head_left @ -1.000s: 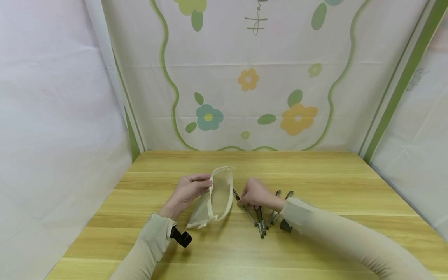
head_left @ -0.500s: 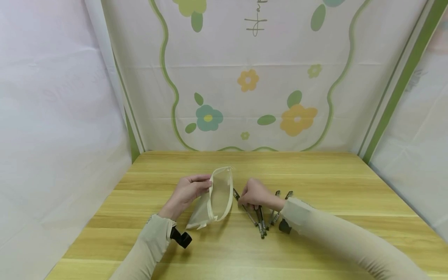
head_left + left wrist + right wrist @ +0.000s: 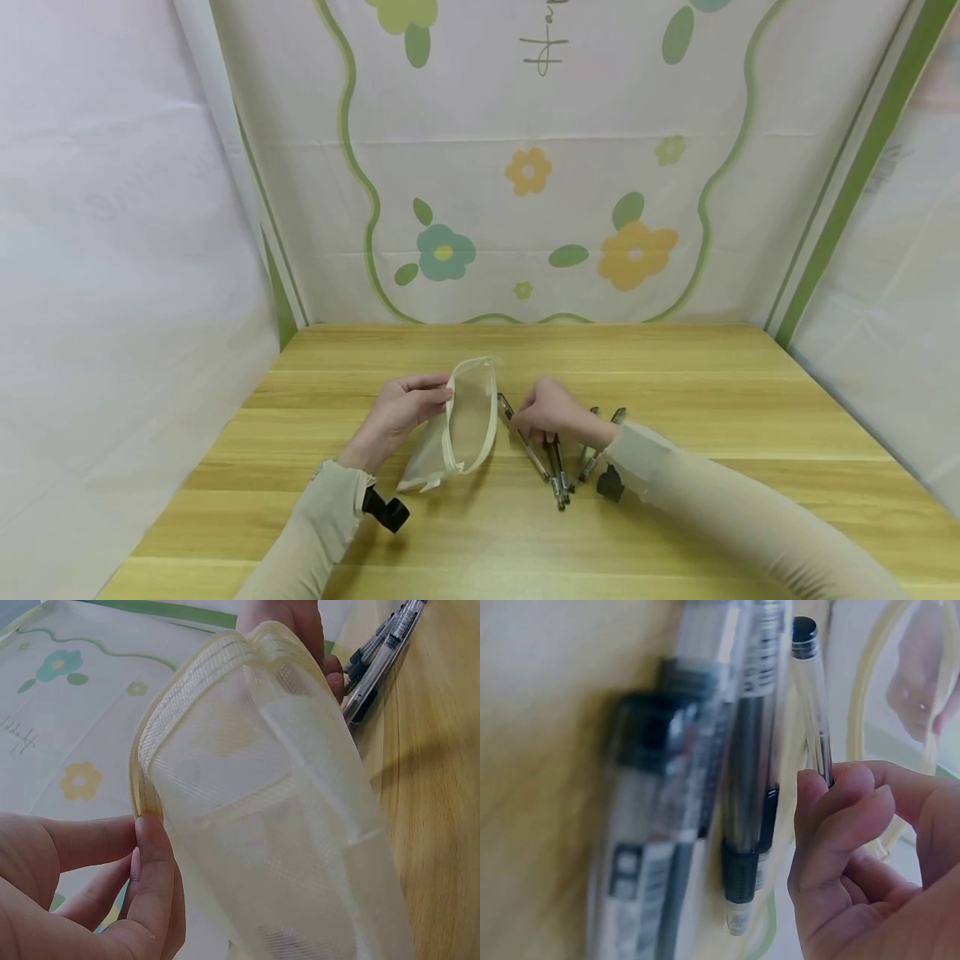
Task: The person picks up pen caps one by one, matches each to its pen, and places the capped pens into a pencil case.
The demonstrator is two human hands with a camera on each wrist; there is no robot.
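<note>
My left hand [image 3: 399, 414] pinches the zipper edge of a sheer cream mesh pouch [image 3: 255, 787] between thumb and fingers. The pouch is tilted, with its wide mouth spread toward the right hand. Just right of that mouth, my right hand [image 3: 557, 413] pinches a clear pen with black ends [image 3: 814, 697]; the fingers cover part of the barrel. Under and beside the right hand lie several similar pens [image 3: 558, 477], partly hidden by the hand and wrist in the head view. The right wrist view shows these loose pens [image 3: 742, 787] close up, the nearest blurred.
Everything is on a wood-grain table [image 3: 480, 546]. A white flowered cloth [image 3: 480, 183] stands behind it, with pale cloth walls [image 3: 127, 250] at both sides. Black cameras [image 3: 386, 509] are strapped at the wrists.
The pen in my right hand has shifted slightly up and left, toward the pouch mouth. The left hand and pouch have hardly moved, and the other pens lie as before.
</note>
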